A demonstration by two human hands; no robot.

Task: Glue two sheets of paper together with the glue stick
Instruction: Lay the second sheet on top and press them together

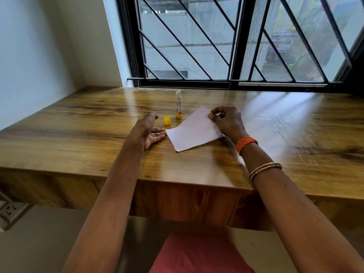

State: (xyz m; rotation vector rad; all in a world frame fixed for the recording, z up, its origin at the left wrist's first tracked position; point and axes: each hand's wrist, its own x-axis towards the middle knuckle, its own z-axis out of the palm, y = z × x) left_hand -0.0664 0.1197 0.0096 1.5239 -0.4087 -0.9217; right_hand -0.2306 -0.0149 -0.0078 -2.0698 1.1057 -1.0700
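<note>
At the far left edge, low beside the desk, a wall socket (8, 210) is partly in view. The wooden desk (78, 138) runs across the scene below a barred window (226, 42). The left hand (148, 133) lies on the desk left of centre, turned on its edge with the palm facing right, fingers straight and relaxed, holding nothing; its fingertips reach to the left corner of the paper, and whether they touch it cannot be told. Just beyond those fingertips stands a small yellow cap (167, 120), off the glue stick and apart from it. Immediately right of the cap and slightly farther away, the glue stick (178, 104) stands upright on its yellow base, uncapped, with the white glue exposed at the top. The white paper (192, 131) lies flat at the centre of the desk, set at an angle, its far corner close to the glue stick base. Only one sheet outline is plain; whether a second sheet lies beneath it cannot be told. The right hand (226, 120) rests on the right side of the paper, its thumb and curled fingers pinching the far right edge of the sheet. An orange wristband (246, 143) sits at the right wrist, and thin bangles (265, 170) sit nearer on the forearm.
</note>
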